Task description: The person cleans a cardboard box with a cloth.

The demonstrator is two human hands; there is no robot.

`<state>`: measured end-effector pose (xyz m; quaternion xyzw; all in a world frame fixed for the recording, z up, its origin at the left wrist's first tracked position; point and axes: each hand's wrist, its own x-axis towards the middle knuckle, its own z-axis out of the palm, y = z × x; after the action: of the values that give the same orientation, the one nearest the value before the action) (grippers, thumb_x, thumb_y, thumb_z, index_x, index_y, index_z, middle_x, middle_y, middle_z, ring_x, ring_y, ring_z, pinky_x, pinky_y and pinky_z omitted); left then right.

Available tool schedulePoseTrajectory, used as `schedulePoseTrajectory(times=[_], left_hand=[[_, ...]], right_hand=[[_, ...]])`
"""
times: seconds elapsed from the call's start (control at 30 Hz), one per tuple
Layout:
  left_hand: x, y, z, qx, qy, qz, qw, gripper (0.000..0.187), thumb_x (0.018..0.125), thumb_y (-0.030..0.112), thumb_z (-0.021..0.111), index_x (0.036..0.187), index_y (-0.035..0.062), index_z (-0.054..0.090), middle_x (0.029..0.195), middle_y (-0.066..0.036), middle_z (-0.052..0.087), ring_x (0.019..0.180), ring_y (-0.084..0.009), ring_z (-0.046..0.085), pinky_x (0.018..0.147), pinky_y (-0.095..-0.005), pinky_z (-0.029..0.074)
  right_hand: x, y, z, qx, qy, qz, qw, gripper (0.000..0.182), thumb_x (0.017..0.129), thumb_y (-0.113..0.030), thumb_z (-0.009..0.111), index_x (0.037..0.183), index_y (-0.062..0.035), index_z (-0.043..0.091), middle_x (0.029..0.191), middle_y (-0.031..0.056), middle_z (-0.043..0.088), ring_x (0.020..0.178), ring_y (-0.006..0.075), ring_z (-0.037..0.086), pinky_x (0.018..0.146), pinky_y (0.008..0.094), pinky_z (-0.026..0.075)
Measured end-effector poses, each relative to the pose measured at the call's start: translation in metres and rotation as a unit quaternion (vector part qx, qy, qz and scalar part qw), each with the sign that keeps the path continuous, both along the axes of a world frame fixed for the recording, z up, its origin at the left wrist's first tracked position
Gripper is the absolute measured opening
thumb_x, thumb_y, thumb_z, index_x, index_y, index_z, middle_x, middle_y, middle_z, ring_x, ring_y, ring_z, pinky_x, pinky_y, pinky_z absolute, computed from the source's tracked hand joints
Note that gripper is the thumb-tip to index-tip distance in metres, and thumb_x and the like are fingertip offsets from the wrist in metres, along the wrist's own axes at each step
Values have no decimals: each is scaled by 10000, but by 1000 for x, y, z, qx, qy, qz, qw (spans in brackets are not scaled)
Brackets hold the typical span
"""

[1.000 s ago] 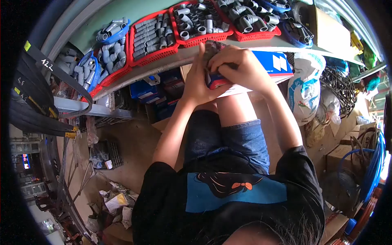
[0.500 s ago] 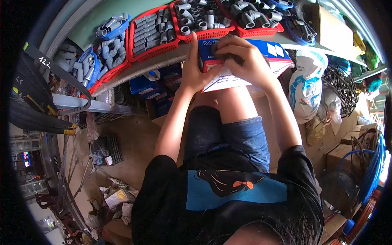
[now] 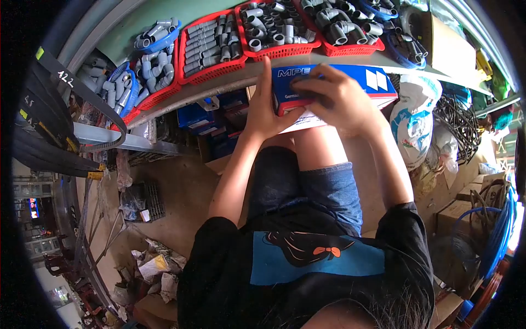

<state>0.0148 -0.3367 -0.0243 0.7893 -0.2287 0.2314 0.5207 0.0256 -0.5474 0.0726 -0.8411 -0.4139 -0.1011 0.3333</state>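
A blue cardboard box with white lettering, a red stripe and a white front side lies across my knees, below the shelf edge. My left hand braces its left end, fingers stretched up along that side and thumb laid over the front corner. Over the top of the box is my right hand, fingers curled and slightly blurred. Beneath those fingers a dark thing shows, mostly hidden; I cannot tell what it is.
Red baskets of grey pipe fittings line the shelf, with blue baskets among them. Black belts hang at left. A white plastic bag stands at right, near coiled blue tubing. More blue boxes sit under the shelf.
My right hand has shifted right and down across the top of the box, uncovering more lettering. The left hand stays at the box's end. The whole view has shifted slightly.
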Motion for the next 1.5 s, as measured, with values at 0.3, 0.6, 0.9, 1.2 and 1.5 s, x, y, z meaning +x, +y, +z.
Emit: schedulePoseTrajectory(times=[0.3, 0.6, 0.9, 1.2, 1.5], left_hand=[[3, -2, 0, -26, 2, -1, 1000, 1187, 750, 315, 839, 1594, 29, 56, 1361, -272, 505, 1206, -376, 575, 997, -438, 470], [9, -4, 2, -10, -30, 8, 999, 1175, 785, 352, 809, 1595, 31, 22, 1407, -266, 461, 1232, -356, 554, 1037, -420, 439], [-1, 11, -15, -82, 31, -12, 996, 1148, 819, 342, 780, 1589, 14, -5, 1418, -267, 449, 1243, -325, 548, 1045, -402, 441], [-25, 22, -20, -107, 84, 2, 991, 1055, 807, 322, 774, 1566, 4, 115, 1381, -238, 473, 1204, -299, 571, 1022, -395, 461], [-24, 24, -35, -98, 30, 12, 995, 917, 802, 390, 781, 1469, 2, 285, 1313, -189, 474, 1209, -293, 536, 1043, -407, 428]], right_hand=[[1, 5, 8, -37, -7, -9, 999, 351, 791, -188, 687, 1134, -148, 746, 1017, 172, 629, 847, 353, 673, 782, 436, 555], [27, 11, -2, -60, -54, -97, 992, 371, 811, -256, 633, 1158, -176, 737, 943, 160, 672, 803, 347, 695, 727, 453, 569], [40, 25, -1, -139, 1, -94, 986, 373, 818, -222, 606, 1167, -191, 736, 1054, 137, 664, 847, 340, 690, 758, 451, 552], [13, 46, 3, -166, -10, -137, 977, 317, 825, -228, 610, 1108, -191, 750, 1019, 119, 673, 876, 318, 695, 734, 439, 577], [17, 21, -7, -94, -122, -51, 987, 314, 796, -274, 662, 1088, -208, 757, 1002, 112, 656, 905, 312, 692, 736, 417, 592]])
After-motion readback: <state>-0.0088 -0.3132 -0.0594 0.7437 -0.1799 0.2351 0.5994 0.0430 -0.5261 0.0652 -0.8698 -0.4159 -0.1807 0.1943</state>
